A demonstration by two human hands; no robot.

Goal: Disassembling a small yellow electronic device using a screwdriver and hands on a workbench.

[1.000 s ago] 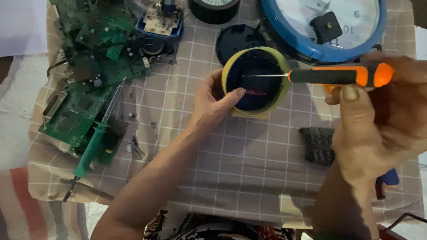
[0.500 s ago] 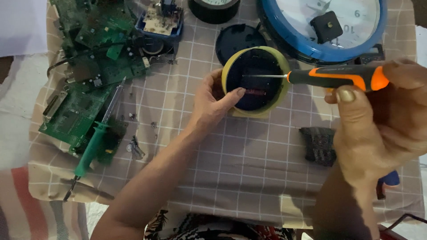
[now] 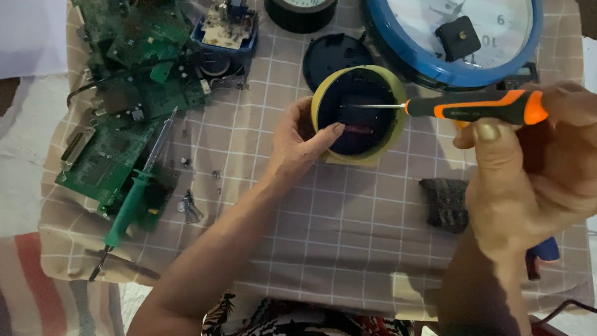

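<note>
Screwdriver: the right hand (image 3: pixel 535 174) has its grip pinched around the orange-and-black handle of a screwdriver (image 3: pixel 476 107), thumb on the near side of the handle.
Long axis: the screwdriver lies nearly level across the view, handle at the right hand, thin metal shaft pointing away from that grip toward the left, its tip inside the dark hollow of the round case (image 3: pixel 359 113).
Round case: a small yellow-rimmed round case with a dark inside, open face up, directly beyond the screwdriver's tip and between the two hands.
Left hand: the left hand (image 3: pixel 297 146) has its grip closed on the case's left rim, fingers curled around the outside, thumb reaching over the rim into the dark inside beside a small reddish part.
Surface: a worktop (image 3: pixel 348 236) covered with a beige checked cloth; a striped fabric and a pale floor show past its left edge.
Left of the left grip: green circuit boards (image 3: pixel 118 118) piled together, a green-handled tool (image 3: pixel 134 199) lying on them, a few loose screws on the cloth.
Beyond the case: a black round cover (image 3: pixel 329 53), and a big blue-rimmed wall clock (image 3: pixel 454 37) lying face up.
Near the right grip: a dark grey rectangular piece (image 3: pixel 444 202) on the cloth, just left of the wrist.
Hidden or unclear: the clock and boards are cut off by the top edge; the right hand hides the handle's end; the parts inside the case are too dark to make out.
</note>
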